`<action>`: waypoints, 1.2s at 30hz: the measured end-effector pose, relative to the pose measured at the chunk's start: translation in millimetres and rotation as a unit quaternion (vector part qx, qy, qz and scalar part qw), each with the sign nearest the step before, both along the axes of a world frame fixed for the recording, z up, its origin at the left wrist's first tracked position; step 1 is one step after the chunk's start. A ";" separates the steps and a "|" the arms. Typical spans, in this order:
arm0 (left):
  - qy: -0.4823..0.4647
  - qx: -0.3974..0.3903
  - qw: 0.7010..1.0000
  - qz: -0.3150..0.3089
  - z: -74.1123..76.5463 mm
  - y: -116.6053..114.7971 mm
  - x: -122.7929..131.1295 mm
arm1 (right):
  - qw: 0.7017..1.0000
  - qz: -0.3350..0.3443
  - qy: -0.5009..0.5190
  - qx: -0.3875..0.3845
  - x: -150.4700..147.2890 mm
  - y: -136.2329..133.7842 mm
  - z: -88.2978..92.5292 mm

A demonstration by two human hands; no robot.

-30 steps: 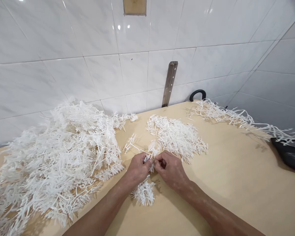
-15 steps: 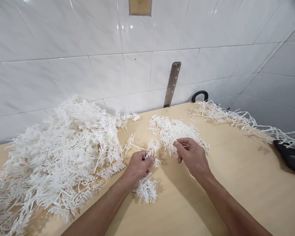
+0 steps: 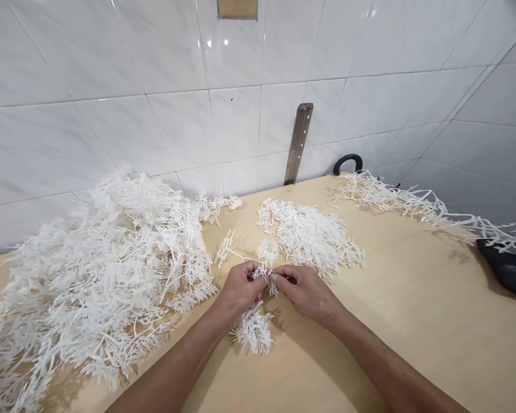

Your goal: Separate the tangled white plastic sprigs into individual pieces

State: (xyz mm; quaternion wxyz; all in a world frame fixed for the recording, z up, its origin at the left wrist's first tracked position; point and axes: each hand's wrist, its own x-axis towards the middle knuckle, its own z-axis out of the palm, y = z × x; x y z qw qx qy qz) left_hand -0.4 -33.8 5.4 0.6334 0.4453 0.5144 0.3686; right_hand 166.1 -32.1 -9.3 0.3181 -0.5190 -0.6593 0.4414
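My left hand (image 3: 245, 288) is closed around a white plastic branch (image 3: 238, 253) with fine needle-like sprigs. Its bare stem reaches up and left, and a bushy tuft (image 3: 254, 331) hangs below the fingers. Thumb and fingers of my right hand (image 3: 304, 291) pinch a sprig of the same branch, right beside the left thumb. Just beyond the hands lies a small pile of loose white sprigs (image 3: 315, 232). A big heap of white branches (image 3: 124, 269) spreads over the table's left side.
Stripped white stems (image 3: 395, 198) lie along the right back edge of the tan table (image 3: 416, 321). Next to them are a black curved handle (image 3: 348, 163) and a black object (image 3: 505, 269). A metal bracket (image 3: 299, 143) stands against the tiled wall (image 3: 167, 126).
My right hand has come left and down from the sprig pile to the branch and now pinches it. My left hand keeps its hold in nearly the same place.
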 end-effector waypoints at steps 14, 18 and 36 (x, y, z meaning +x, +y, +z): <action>0.060 0.071 0.996 0.005 -9.5 0.8 0.7 | 0.992 0.000 0.078 -0.096 6.4 2.5 -8.5; 0.069 0.084 0.994 0.007 -10.2 1.4 0.6 | 0.989 0.013 0.103 -0.108 10.4 4.1 -11.0; 0.079 0.067 0.994 0.013 -0.4 -2.2 1.4 | 0.996 0.025 0.044 -0.071 4.0 0.5 -4.4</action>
